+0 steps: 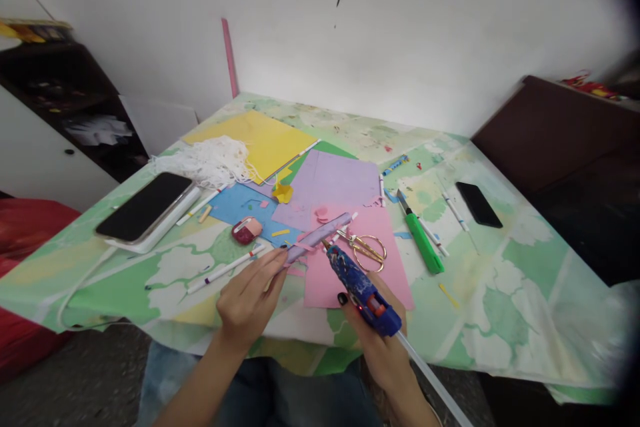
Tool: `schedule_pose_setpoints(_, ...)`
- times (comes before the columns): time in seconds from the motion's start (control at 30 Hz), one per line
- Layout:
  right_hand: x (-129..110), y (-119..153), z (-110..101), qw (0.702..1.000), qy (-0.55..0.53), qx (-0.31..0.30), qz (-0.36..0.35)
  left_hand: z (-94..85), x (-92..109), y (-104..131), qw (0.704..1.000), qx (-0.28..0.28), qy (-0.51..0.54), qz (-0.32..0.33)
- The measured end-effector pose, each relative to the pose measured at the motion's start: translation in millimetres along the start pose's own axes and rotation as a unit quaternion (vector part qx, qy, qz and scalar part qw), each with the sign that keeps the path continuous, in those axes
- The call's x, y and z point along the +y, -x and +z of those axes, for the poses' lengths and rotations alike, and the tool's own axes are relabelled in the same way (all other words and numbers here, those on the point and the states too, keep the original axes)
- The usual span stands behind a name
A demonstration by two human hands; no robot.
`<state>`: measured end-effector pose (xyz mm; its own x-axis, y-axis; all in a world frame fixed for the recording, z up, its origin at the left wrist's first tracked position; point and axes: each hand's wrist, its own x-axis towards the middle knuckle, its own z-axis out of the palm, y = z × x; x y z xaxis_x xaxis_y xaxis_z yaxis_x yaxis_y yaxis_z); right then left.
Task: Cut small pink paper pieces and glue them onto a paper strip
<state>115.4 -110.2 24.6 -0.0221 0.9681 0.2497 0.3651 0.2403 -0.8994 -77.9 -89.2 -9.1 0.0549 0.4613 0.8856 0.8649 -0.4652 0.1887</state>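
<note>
My left hand (254,290) pinches the near end of a rolled purple paper tube (320,233), which has a pink strip around it and a white tip at its far end. In my right hand (377,333) is a blue hot glue gun (357,287), with a long clear glue stick (433,377) coming out of its back. The gun's nozzle points at the tube, close to it; whether they touch I cannot tell. Gold-handled scissors (369,252) lie just beyond the gun on a pink sheet (327,287).
Around my hands are a purple sheet (337,180), a yellow sheet (255,137), a white yarn heap (210,161) and an earbud case (247,230). A green utility knife (423,240) lies right with its blade out. Phones (145,207) (479,204) lie on both sides.
</note>
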Motion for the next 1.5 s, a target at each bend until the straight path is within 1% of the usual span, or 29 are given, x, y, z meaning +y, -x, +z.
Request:
schedule_pose_setpoints(0.1,1,2,1,1.0,0.014,-0.003,0.012,-0.9,1,0,1.0,-0.001,0.0,0.001)
schedule_pose_setpoints(0.17,4,3,3,0.999,0.029,0.01,0.018,-1.4,1,-1,1.0,-0.002,0.002,0.002)
schedule_pose_setpoints(0.27,11,5,5,0.999,0.042,0.029,0.004,-1.8,2,-2,1.0,0.001,-0.002,0.003)
schedule_pose_setpoints(0.4,17,5,8,0.999,0.045,0.024,-0.013,-2.7,2,-2,1.0,0.006,-0.011,0.003)
schedule_pose_setpoints(0.7,9,3,8,0.994,0.093,0.036,-0.032,-4.4,1,-4,1.0,0.002,-0.008,0.005)
schedule_pose_setpoints(0.83,4,3,6,0.995,0.097,0.021,-0.031,-3.8,1,-4,1.0,0.007,0.0,0.001)
schedule_pose_setpoints(1.03,1,3,1,0.994,0.106,-0.029,-0.027,-4.4,2,-4,1.0,0.01,-0.001,-0.002)
schedule_pose_setpoints(1.1,1,3,0,0.994,0.103,-0.02,-0.02,-4.5,3,-5,1.0,0.006,-0.006,0.002)
schedule_pose_setpoints(1.23,2,3,1,0.995,0.094,0.019,-0.017,-4.7,4,-5,1.0,-0.002,-0.006,0.001)
schedule_pose_setpoints(1.3,2,4,2,0.995,0.098,0.012,-0.024,-4.9,4,-5,1.0,0.0,-0.005,0.0)
schedule_pose_setpoints(1.4,4,5,2,0.994,0.107,-0.019,-0.025,-5.3,4,-5,1.0,0.006,-0.007,0.002)
schedule_pose_setpoints(1.5,5,5,1,0.995,0.101,-0.014,-0.012,-5.5,4,-4,1.0,0.001,-0.004,0.0)
